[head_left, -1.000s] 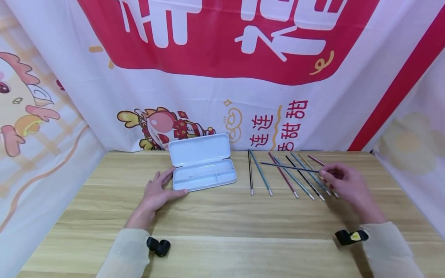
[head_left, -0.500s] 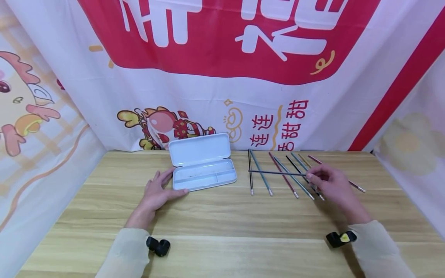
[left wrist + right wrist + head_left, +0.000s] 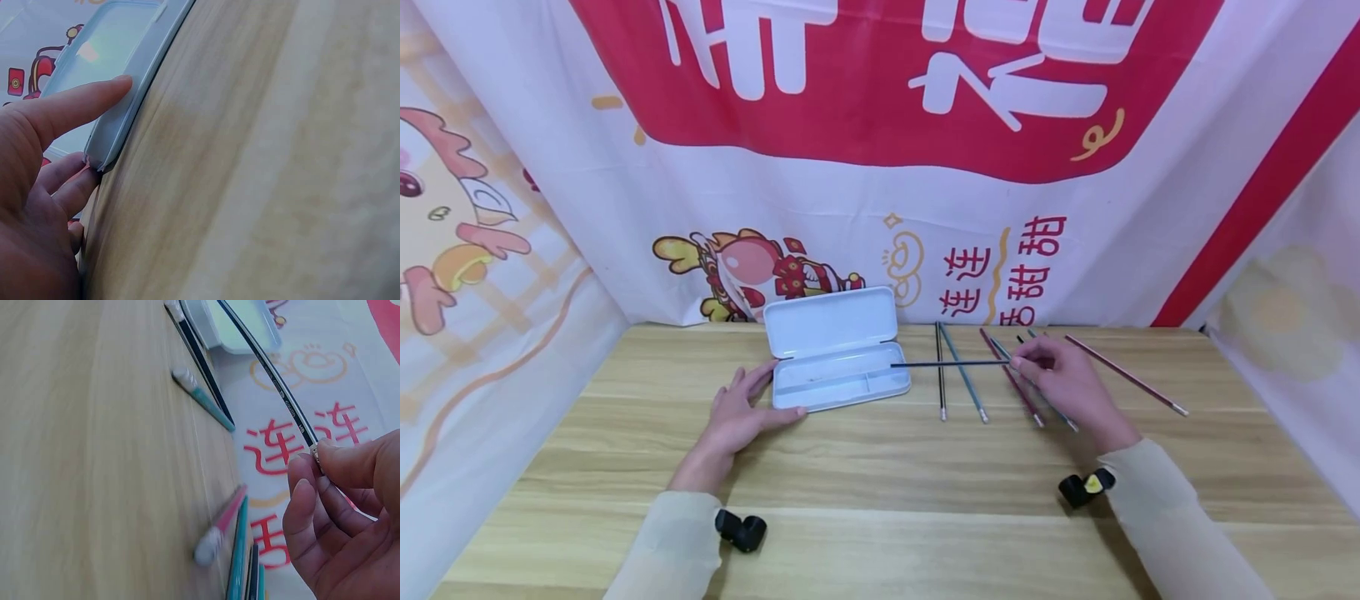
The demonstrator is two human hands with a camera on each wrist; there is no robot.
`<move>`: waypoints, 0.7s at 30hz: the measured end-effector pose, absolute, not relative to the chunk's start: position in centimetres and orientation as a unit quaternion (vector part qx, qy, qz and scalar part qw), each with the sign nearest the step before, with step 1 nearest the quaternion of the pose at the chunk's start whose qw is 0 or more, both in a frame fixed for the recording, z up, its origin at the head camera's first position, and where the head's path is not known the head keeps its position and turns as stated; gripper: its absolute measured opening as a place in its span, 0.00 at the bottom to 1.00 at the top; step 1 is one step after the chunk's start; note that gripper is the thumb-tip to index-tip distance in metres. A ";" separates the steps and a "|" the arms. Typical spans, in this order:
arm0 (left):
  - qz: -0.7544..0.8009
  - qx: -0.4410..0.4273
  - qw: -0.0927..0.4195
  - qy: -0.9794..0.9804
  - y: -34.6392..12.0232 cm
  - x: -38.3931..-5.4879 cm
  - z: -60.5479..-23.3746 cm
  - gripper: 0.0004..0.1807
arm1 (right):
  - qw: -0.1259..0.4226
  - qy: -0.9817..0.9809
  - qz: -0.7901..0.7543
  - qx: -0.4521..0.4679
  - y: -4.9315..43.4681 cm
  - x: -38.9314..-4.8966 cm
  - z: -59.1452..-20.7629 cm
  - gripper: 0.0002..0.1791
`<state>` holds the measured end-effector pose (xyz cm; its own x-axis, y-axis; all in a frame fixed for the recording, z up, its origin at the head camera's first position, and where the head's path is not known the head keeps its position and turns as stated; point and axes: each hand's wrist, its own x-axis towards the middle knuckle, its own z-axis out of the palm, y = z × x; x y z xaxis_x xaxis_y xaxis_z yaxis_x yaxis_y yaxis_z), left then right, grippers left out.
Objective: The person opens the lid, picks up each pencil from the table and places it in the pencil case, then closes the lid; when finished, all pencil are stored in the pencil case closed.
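Observation:
A light blue pencil case (image 3: 831,325) lies with its lid raised; its base has divided compartments. My left hand (image 3: 733,429) holds the case's left end, the thumb along the front wall and the fingers at the left corner, as the left wrist view shows. My right hand (image 3: 1063,383) pinches a dark, striped pencil (image 3: 951,363) near its ferrule end, between thumb and fingers. Held roughly level, this pencil points left, its far tip over the right part of the case's base. Beneath it lie a black pencil (image 3: 941,375) and a blue-green pencil (image 3: 964,375).
A red pencil (image 3: 1009,379) and several others lie under and near my right hand, partly hidden. Farther right a dark red pencil (image 3: 1127,375) lies alone. The wooden table (image 3: 917,475) ends at a printed cloth (image 3: 820,208) behind the case.
My right hand has carried the held pencil leftward from over the right-hand pencils until its tip reached the case. The left hand and case have stayed in place.

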<state>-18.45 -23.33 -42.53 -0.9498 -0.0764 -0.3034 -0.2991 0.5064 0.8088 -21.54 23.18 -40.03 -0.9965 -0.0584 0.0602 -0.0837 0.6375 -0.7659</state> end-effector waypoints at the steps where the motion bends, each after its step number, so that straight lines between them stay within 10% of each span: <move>1: 0.485 -0.110 0.115 0.860 -23.3 -18.5 -42.5 0.63 | 0.016 -0.903 0.427 0.041 22.8 -21.8 -40.0 0.11; 21: 0.486 -0.112 0.113 0.860 -23.2 -18.4 -42.3 0.60 | -0.011 -0.883 0.465 0.068 14.8 -25.7 -39.2 0.07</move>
<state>-18.37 -23.22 -42.30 -0.9495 -0.0828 -0.3025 -0.3019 0.5032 0.8097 -25.66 14.82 -39.25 -0.9905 -0.1299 0.0446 -0.1103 0.5589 -0.8219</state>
